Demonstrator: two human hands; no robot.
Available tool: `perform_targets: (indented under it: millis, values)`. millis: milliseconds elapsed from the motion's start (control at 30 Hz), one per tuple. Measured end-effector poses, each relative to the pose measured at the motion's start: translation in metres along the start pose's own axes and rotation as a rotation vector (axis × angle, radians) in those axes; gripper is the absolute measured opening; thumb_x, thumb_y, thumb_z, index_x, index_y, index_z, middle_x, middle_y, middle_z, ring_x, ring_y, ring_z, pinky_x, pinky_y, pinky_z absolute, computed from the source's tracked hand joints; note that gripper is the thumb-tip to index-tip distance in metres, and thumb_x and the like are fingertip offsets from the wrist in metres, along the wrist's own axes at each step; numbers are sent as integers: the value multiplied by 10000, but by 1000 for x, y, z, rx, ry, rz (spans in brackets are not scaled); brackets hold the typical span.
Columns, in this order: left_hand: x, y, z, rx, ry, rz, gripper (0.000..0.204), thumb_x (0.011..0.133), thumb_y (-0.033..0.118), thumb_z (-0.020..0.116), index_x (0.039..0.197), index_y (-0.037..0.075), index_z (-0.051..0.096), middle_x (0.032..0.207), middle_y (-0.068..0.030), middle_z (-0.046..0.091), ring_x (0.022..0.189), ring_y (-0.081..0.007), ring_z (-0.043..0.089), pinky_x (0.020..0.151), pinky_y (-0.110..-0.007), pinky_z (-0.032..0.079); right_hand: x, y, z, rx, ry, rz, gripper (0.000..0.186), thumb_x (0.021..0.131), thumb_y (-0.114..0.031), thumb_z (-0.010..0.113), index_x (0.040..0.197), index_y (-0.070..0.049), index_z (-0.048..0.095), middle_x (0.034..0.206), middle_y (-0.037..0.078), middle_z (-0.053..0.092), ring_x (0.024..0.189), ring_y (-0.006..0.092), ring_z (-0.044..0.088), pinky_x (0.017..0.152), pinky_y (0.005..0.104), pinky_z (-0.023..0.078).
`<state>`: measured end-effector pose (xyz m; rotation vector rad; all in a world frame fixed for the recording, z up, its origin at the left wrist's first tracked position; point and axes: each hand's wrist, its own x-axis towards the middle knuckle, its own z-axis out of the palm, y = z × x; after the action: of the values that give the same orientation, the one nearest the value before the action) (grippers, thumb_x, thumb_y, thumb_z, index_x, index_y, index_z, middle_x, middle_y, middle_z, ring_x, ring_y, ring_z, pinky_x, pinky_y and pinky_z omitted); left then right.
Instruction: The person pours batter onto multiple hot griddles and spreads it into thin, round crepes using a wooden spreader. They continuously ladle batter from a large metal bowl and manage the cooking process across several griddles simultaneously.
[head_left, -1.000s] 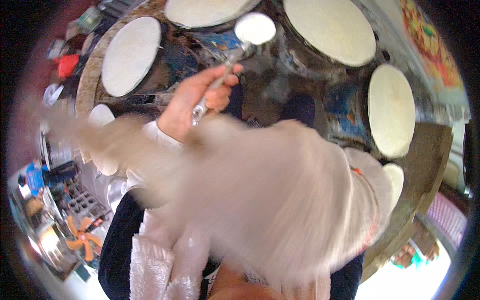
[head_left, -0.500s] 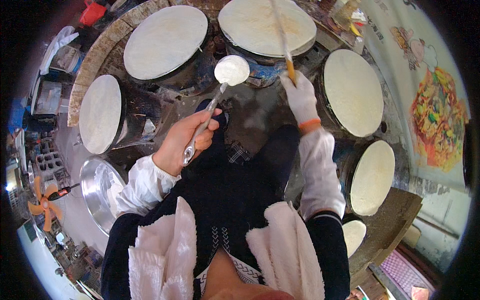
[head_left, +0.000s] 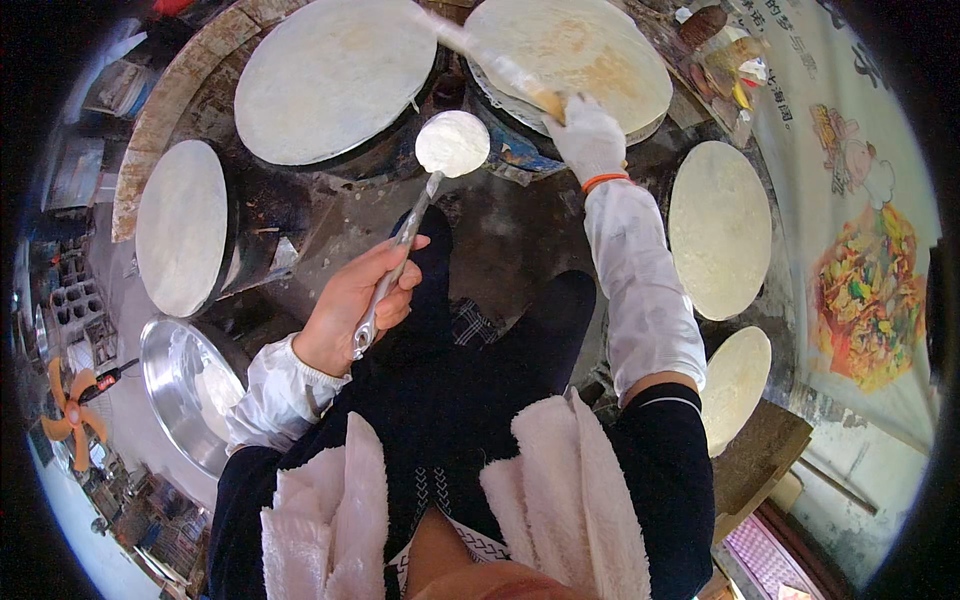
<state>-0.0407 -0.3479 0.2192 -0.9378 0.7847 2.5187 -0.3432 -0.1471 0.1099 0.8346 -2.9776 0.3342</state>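
Observation:
My bare left hand [head_left: 365,300] is wrapped round the metal handle of a ladle [head_left: 452,145], whose bowl is full of thick white batter. The bowl hovers just in front of the two far griddles. My right hand [head_left: 588,140], in a white glove, grips the wooden handle of a long thin spatula [head_left: 500,68]; its pale blade is smeared by motion. That blade slants up and left over the near left edge of the far right pancake [head_left: 575,60], which has light brown patches. Beside it, the far left pancake [head_left: 335,80] covers its griddle and is paler.
More pale pancakes on round griddles curve around me: one at left [head_left: 182,228], others at right [head_left: 720,230] and lower right [head_left: 737,390]. A metal basin [head_left: 165,385] with white batter stands by my left forearm. An orange-bladed fan [head_left: 73,413] is farther left.
The spatula has swung from pointing straight away to slanting left, and my right hand has moved farther away. My left hand still holds the ladle of batter. The view has shifted slightly.

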Motion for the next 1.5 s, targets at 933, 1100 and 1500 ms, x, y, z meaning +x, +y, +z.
perform_targets:
  millis: [933,1100,1500]
  values:
    - [47,-101,81,380,-550,-404,416,1085,123,396,1445,-72,320,855,-49,494,508,-51,464,423,-210,422,-745,25,-261,300,1437,1495,168,890,-184,702,894,-16,688,678,-16,566,555,92,497,508,264,390]
    - [67,-134,122,444,-643,-499,391,1084,104,401,1413,-91,318,847,-73,484,492,-65,425,431,-219,407,-905,-112,-225,257,1779,1829,187,945,-204,644,942,-20,613,669,43,570,452,181,537,362,337,423]
    - [32,-169,154,507,-674,-614,408,1089,90,361,1440,-91,259,864,-96,487,495,-86,455,431,-231,426,-1054,-280,139,367,2540,2542,351,904,-340,626,939,9,645,863,146,694,667,285,629,630,438,513]
